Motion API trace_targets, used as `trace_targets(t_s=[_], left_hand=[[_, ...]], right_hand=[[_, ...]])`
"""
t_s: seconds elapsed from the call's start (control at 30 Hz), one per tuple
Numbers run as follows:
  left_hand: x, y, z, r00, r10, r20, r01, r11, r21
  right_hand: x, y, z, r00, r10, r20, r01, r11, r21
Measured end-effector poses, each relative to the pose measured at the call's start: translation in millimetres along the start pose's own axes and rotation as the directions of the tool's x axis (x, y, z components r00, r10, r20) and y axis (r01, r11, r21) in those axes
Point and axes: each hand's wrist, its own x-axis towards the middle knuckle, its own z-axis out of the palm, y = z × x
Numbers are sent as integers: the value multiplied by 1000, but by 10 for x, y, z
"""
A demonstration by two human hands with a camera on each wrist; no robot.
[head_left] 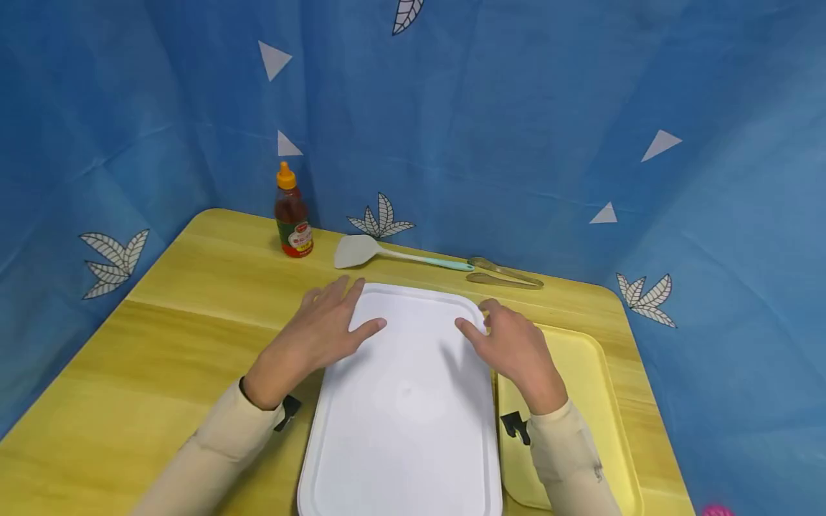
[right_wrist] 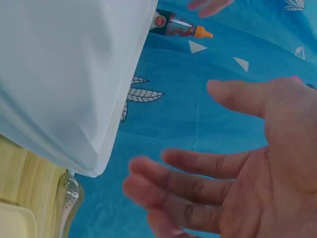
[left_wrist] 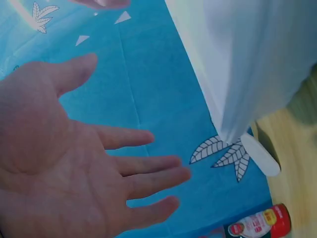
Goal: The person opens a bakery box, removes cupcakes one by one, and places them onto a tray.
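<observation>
A white plastic box with a flat lid-like top [head_left: 406, 401] stands before me, its rounded far corners between my hands. My left hand [head_left: 316, 330] hovers by the far left corner, thumb over the top; in the left wrist view the palm and spread fingers [left_wrist: 143, 163] are bare and apart from the white side wall [left_wrist: 247, 59]. At the far right corner is my right hand [head_left: 513, 344], thumb over the edge. Its fingers [right_wrist: 188, 193] are loosely bent in the right wrist view, with a gap to the box. Neither hand holds anything.
Behind the box lie a spatula [head_left: 358, 251] with a mint handle and metal tongs [head_left: 506, 281]. A sauce bottle [head_left: 293, 215] with an orange cap stands at the back left. The pale yellow tray [head_left: 581, 358] lies on the right of the wooden table [head_left: 168, 358]. Blue cloth [head_left: 490, 129] hangs behind.
</observation>
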Motion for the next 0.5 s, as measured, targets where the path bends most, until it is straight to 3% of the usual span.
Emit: trace_targets(t_s=[0.3, 0.5], left_hand=[[-232, -217, 123, 999, -30, -35, 32, 996, 78], [-409, -406, 283, 999, -38, 8, 38, 999, 16]], right_hand=[[-166, 143, 40, 989, 19, 147, -13, 999, -42], [-276, 264, 143, 974, 51, 223, -43, 998, -40]])
